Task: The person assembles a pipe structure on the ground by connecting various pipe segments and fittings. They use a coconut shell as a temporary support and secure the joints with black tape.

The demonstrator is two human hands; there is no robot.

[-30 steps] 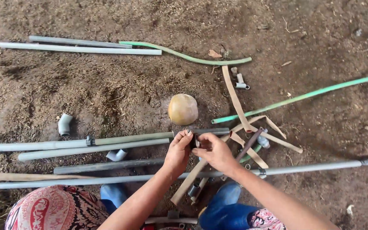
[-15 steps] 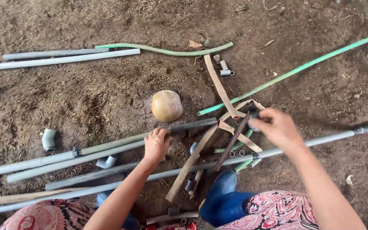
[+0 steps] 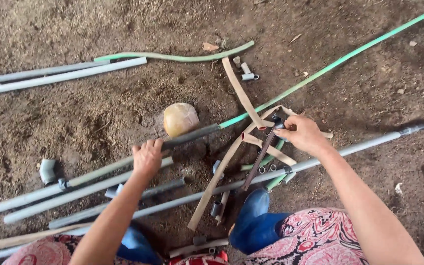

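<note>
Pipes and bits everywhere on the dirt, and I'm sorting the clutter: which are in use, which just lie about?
In use:
left hand on the grey pipe
right hand gripping the dark saw

Lying about:
round yellowish lump
grey elbow fitting
curved green hose

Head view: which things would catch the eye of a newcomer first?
A round tan stone sits mid-frame on the bare dirt ground, above the left hand, which grips a long grey pipe. To the right, the right hand holds a dark hacksaw over crossed tan strips.
</note>
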